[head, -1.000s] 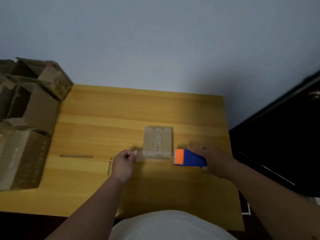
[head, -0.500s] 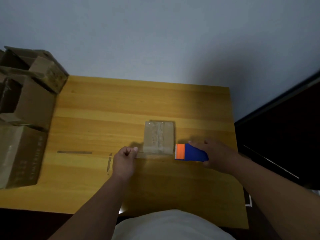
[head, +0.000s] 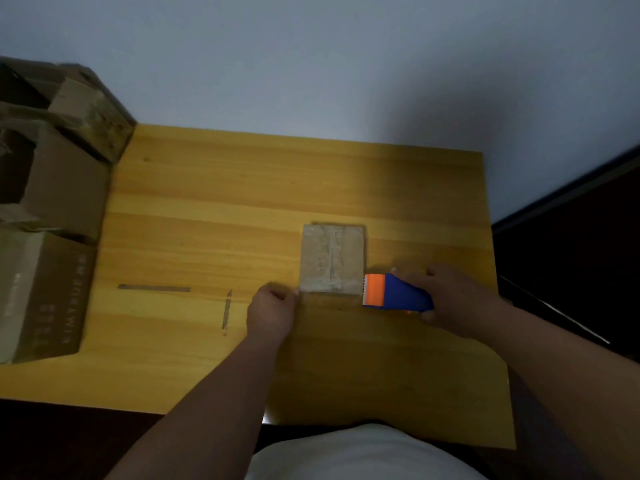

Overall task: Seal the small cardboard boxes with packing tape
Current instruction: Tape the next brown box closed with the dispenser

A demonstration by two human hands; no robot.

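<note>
A small cardboard box (head: 332, 258) with clear tape along its top seam lies flat at the middle of the wooden table (head: 242, 188). My left hand (head: 272, 311) is at the box's near-left corner, its fingers pinched on the end of a tape strip (head: 329, 298). The strip runs along the box's near side to a blue and orange tape dispenser (head: 394, 296). My right hand (head: 457, 299) grips the dispenser just off the box's near-right corner, with the orange cutter end pointing left.
Larger cardboard boxes are stacked at the table's left edge: one (head: 45, 292) in front, open ones (head: 69, 188) behind. Two grey tape marks (head: 154, 288) are on the tabletop left of my left hand. Dark furniture (head: 571, 254) stands to the right.
The view has shifted slightly. Both hands stay where they were against the box, left pinched at the corner and right on the dispenser.
</note>
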